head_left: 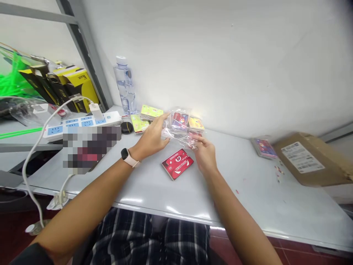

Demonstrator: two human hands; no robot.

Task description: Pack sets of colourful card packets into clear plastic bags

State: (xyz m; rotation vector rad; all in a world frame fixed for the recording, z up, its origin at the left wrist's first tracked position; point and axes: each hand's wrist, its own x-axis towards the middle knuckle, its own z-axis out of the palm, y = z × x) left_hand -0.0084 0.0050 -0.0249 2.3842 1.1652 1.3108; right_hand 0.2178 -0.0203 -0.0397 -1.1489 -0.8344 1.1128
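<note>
A clear plastic bag (176,137) is spread between my two hands above the table. My left hand (153,137), with a watch on its wrist, touches the bag's left side, thumb and fingers apart. My right hand (204,150) pinches the bag's right edge between thumb and fingers. Just below lies a red card pack (178,164), flat and slightly turned. Behind the bag is a blue and red card pack (179,121), with a yellow card stack (196,124) to its right. Two green card stacks (151,112) (139,124) lie behind my left hand.
A water bottle (125,85) stands by the wall, near a round black case (127,127) and a power strip (82,124) with a white cable. At right are wrapped cards (264,148), small scraps and a cardboard box (314,158). Yellow-black boxes (68,86) stand at left.
</note>
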